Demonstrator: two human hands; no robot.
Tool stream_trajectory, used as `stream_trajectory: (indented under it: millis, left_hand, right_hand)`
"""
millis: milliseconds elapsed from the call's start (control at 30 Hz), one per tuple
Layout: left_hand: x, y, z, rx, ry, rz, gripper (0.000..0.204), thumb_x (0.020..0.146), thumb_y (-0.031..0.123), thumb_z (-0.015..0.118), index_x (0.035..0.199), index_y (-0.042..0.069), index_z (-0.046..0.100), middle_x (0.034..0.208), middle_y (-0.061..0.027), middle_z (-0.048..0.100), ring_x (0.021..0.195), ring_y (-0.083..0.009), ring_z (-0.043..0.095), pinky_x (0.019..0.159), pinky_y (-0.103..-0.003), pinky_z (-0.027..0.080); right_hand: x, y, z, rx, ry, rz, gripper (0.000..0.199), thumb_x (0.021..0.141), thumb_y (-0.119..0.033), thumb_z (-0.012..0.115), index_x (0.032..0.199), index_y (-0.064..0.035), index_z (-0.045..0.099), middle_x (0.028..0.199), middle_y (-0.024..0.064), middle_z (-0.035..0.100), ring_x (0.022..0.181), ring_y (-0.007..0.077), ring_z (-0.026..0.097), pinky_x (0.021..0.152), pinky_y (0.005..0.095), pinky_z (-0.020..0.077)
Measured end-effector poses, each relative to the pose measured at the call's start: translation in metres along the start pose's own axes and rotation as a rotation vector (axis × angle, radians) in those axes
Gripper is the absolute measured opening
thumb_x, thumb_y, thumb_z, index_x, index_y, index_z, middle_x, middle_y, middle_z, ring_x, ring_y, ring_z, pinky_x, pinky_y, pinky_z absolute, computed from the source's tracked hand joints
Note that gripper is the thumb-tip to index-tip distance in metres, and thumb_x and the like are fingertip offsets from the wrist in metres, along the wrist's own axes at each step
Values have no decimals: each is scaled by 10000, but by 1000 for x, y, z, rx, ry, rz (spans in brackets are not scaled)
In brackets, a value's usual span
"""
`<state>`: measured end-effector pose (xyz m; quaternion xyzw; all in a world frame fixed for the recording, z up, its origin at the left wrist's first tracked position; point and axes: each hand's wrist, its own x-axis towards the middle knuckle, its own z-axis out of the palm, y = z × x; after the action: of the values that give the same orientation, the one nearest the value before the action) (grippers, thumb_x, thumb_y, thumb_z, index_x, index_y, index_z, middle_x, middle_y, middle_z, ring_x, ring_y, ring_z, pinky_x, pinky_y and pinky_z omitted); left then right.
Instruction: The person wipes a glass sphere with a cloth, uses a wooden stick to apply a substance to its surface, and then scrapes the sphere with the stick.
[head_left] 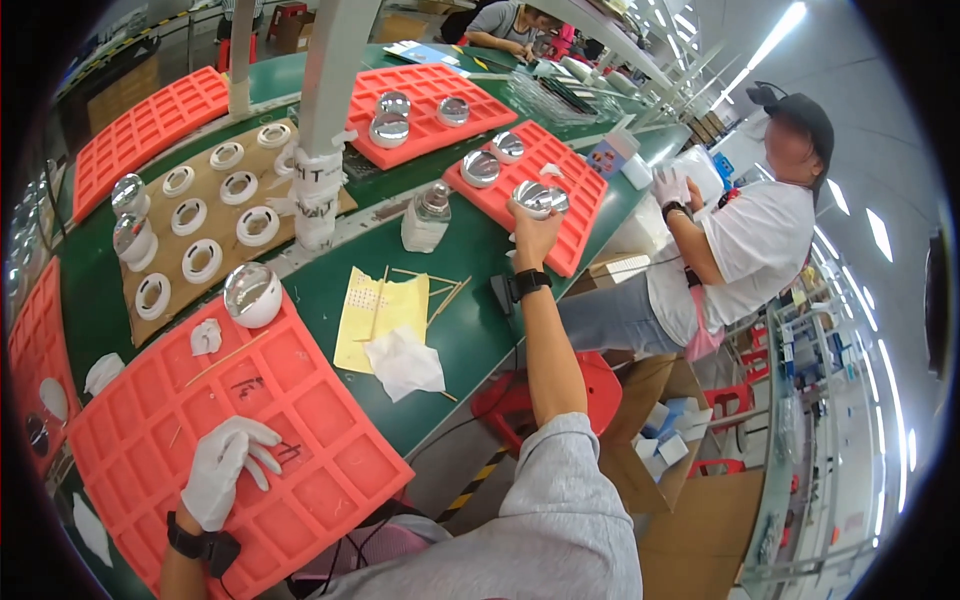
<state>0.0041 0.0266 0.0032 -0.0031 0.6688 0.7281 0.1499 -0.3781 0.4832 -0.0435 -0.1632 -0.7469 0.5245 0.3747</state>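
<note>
Gripping a mirrored dome (541, 198), right hand (533, 232) outstretched.

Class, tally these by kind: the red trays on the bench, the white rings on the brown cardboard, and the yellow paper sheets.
red trays: 5
white rings: 8
yellow paper sheet: 1
Total: 14

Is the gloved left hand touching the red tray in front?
Touching: the head view shows the left hand lying flat on the red tray, fingers spread.
</note>
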Motion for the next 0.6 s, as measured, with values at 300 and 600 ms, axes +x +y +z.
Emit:
stream_trajectory:
  millis: [300, 600]
  left_hand:
    - [4, -5, 3, 32, 48, 17, 407, 1093, 335, 442, 1036, -28, 619, 1041, -144, 662, 770, -235, 698, 558, -291, 574]
    - [5, -3, 3, 0, 107, -31, 407, 1085, 334, 469, 1014, -38, 618, 998, -163, 664, 722, -254, 702, 531, -300, 575]
  right_hand:
    - [24, 23, -91, 184, 34, -45, 767, 687, -217, 935, 1262, 65, 513, 1223, 161, 639, 1039, 238, 649, 926, 340, 502]
    - [78, 60, -124, 44, -32, 10, 771, 687, -219, 939, 1272, 63, 523, 1161, 138, 648, 1003, 215, 642, 877, 322, 509]
